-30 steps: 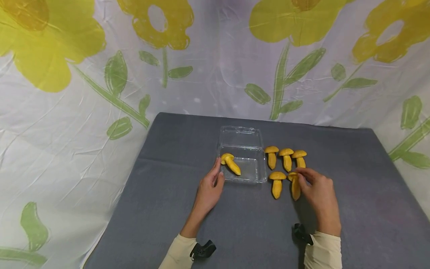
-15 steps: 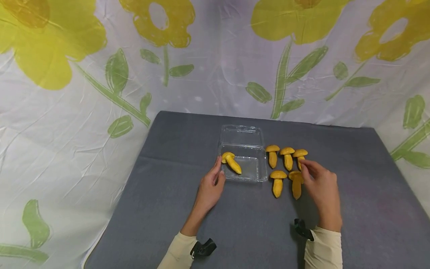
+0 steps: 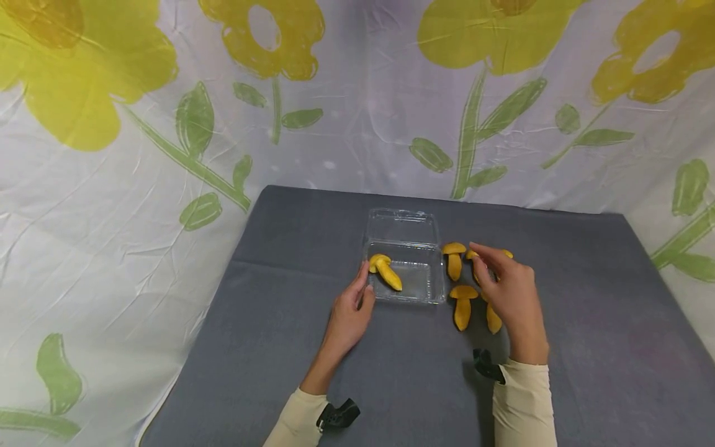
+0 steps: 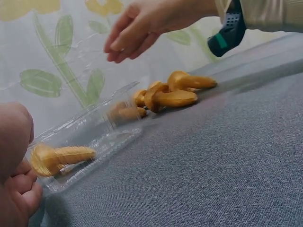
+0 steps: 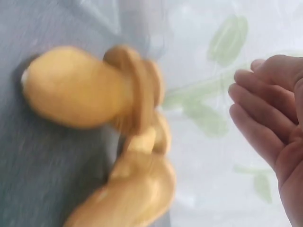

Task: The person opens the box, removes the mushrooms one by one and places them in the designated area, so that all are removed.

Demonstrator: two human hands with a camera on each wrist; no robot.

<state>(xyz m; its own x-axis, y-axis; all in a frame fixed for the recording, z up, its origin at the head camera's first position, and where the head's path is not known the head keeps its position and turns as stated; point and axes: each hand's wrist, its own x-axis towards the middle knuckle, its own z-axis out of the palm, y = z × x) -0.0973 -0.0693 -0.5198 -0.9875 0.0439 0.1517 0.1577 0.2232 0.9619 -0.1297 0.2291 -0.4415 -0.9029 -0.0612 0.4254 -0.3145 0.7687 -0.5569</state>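
A clear plastic clamshell container (image 3: 416, 276) lies on the table with its lid folded back. One yellow mushroom (image 3: 388, 274) rests inside, at the left. My left hand (image 3: 349, 316) holds the container's left edge; in the left wrist view its curled fingers (image 4: 23, 184) are right at that end. Right of the container, several more mushrooms lie in two rows, among them a front one (image 3: 462, 307) and a back one (image 3: 454, 266). Above them hovers my right hand (image 3: 511, 298), fingers loosely bent and holding nothing, partly covering some mushrooms. The right wrist view shows it apart from the mushrooms (image 5: 75, 90).
A grey cloth covers the table (image 3: 279, 310). Behind and to the sides hangs a white curtain (image 3: 357, 124) printed with yellow flowers. Both wrists wear black devices, the left one (image 3: 339, 415) and the right one (image 3: 488, 366).
My right hand has left the front-right mushroom, moving first slightly right, then left and up over the group. The left hand and the container have stayed in place.
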